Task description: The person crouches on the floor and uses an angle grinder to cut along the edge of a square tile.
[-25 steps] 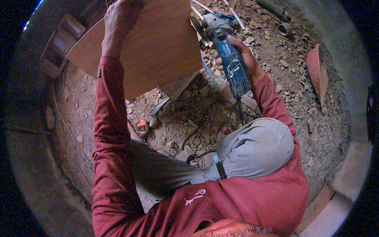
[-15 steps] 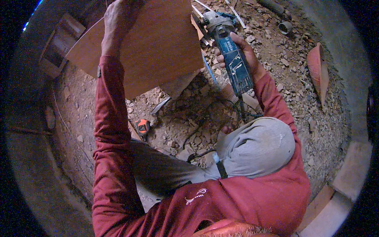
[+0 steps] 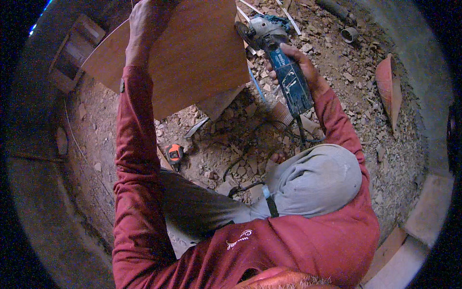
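Note:
A brown wooden board [image 3: 197,58] stands tilted over the rubble at the upper left. Over its far left part, my left hand [image 3: 140,26] bends round the board at the picture's top edge; its fingertips are mostly hidden. My right hand [image 3: 305,67] is closed around the body of a blue angle grinder [image 3: 291,82], thumb on top and fingers underneath. The grinder's metal head points away from me, and its dark round disc [image 3: 244,32] is beside the board's right edge. A black cord [image 3: 301,131] runs from the grinder's rear end down towards my knee.
An orange and black tape measure [image 3: 174,154] lies left of centre. Broken rubble [image 3: 346,72] covers the ground, with white strips [image 3: 290,18] and a short pipe [image 3: 349,33] on it. A reddish bowl-shaped thing [image 3: 388,89] lies at the right. A wooden frame [image 3: 77,53] stands behind the board.
The grinder and my right hand have shifted slightly right, and more of the disc shows beside the board. My left hand and the board have hardly moved.

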Motion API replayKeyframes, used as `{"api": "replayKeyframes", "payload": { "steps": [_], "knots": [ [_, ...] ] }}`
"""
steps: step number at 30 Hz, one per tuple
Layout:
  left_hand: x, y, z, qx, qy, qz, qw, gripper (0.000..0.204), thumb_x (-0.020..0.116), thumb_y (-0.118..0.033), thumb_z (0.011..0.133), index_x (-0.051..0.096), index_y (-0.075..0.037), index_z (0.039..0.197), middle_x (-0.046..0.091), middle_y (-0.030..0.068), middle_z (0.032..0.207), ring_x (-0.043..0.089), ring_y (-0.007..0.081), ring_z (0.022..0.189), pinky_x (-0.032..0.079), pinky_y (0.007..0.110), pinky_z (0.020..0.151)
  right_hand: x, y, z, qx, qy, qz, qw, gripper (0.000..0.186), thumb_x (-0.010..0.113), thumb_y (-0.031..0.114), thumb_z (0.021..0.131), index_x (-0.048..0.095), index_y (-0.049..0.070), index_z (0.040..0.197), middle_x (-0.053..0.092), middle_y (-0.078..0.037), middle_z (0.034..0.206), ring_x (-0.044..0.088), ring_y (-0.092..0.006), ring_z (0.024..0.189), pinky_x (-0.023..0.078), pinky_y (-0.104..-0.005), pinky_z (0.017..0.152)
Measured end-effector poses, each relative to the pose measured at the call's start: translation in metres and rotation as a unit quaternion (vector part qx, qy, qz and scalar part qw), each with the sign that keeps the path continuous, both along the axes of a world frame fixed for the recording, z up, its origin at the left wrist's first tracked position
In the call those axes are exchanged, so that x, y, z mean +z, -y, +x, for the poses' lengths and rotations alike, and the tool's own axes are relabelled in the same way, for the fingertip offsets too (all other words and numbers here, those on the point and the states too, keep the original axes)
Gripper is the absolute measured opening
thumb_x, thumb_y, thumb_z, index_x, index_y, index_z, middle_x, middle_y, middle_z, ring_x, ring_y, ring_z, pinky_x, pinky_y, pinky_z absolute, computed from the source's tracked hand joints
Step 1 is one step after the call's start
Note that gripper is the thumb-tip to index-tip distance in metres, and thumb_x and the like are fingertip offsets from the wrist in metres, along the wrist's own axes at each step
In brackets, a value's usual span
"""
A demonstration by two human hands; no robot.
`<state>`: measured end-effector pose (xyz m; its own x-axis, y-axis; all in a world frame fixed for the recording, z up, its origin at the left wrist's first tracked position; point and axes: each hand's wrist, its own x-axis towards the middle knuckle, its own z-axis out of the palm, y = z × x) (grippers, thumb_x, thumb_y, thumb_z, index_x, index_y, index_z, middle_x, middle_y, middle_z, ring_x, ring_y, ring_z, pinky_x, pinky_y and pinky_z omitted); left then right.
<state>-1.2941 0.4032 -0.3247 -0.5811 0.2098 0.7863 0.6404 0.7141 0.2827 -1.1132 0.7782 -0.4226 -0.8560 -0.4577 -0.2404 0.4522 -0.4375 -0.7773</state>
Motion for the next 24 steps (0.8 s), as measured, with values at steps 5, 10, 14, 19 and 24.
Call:
{"api": "replayKeyframes", "payload": {
  "steps": [5, 10, 14, 19, 24],
  "knots": [
    [0.026, -0.071, 0.066, 0.077, 0.011, -0.125, 0.989, 0.020, 0.062, -0.025, 0.093, 0.067, -0.008, 0.086, 0.067, 0.0193, 0.080, 0.068, 0.0413, 0.085, 0.052, 0.051, 0.072, -0.010, -0.020, 0.008, -0.031, 0.005, 0.008, 0.999, 0.054, 0.058, 0.051, 0.099, 0.057, 0.002, 0.123, 0.069, -0.013, 0.097, 0.070, -0.0207, 0.074, 0.061, -0.0347, 0.064],
    [0.031, -0.044, 0.056, 0.089, 0.028, -0.136, 0.986, 0.021, 0.061, -0.027, 0.094, 0.066, -0.008, 0.087, 0.066, 0.0196, 0.082, 0.067, 0.0421, 0.086, 0.051, 0.051, 0.072, -0.008, -0.012, -0.001, -0.009, 0.011, 0.012, 1.000, 0.054, 0.058, 0.050, 0.099, 0.057, 0.001, 0.122, 0.069, -0.013, 0.096, 0.070, -0.0210, 0.073, 0.061, -0.0349, 0.064],
    [0.026, -0.045, 0.055, 0.076, 0.007, -0.176, 0.981, 0.022, 0.061, -0.028, 0.094, 0.065, -0.008, 0.087, 0.067, 0.0195, 0.084, 0.067, 0.0419, 0.087, 0.051, 0.051, 0.072, -0.018, -0.021, -0.004, -0.009, 0.025, 0.015, 1.000, 0.053, 0.058, 0.049, 0.100, 0.057, 0.001, 0.122, 0.069, -0.013, 0.096, 0.070, -0.0211, 0.073, 0.061, -0.0349, 0.064],
    [0.027, -0.046, 0.056, 0.069, 0.000, -0.174, 0.982, 0.021, 0.061, -0.028, 0.093, 0.064, -0.008, 0.086, 0.066, 0.0190, 0.083, 0.066, 0.0412, 0.086, 0.050, 0.051, 0.071, -0.017, -0.024, -0.009, -0.006, 0.010, 0.039, 0.999, 0.053, 0.057, 0.048, 0.101, 0.056, 0.000, 0.122, 0.069, -0.014, 0.094, 0.070, -0.0209, 0.074, 0.062, -0.0349, 0.063],
    [0.024, -0.045, 0.052, 0.103, 0.012, -0.185, 0.977, 0.020, 0.063, -0.026, 0.092, 0.066, -0.008, 0.084, 0.068, 0.0174, 0.084, 0.068, 0.0393, 0.086, 0.051, 0.050, 0.072, -0.019, -0.030, -0.011, 0.005, 0.013, 0.031, 0.999, 0.053, 0.056, 0.048, 0.101, 0.055, 0.000, 0.123, 0.069, -0.014, 0.093, 0.070, -0.0217, 0.074, 0.061, -0.0360, 0.063]
  ]
}}
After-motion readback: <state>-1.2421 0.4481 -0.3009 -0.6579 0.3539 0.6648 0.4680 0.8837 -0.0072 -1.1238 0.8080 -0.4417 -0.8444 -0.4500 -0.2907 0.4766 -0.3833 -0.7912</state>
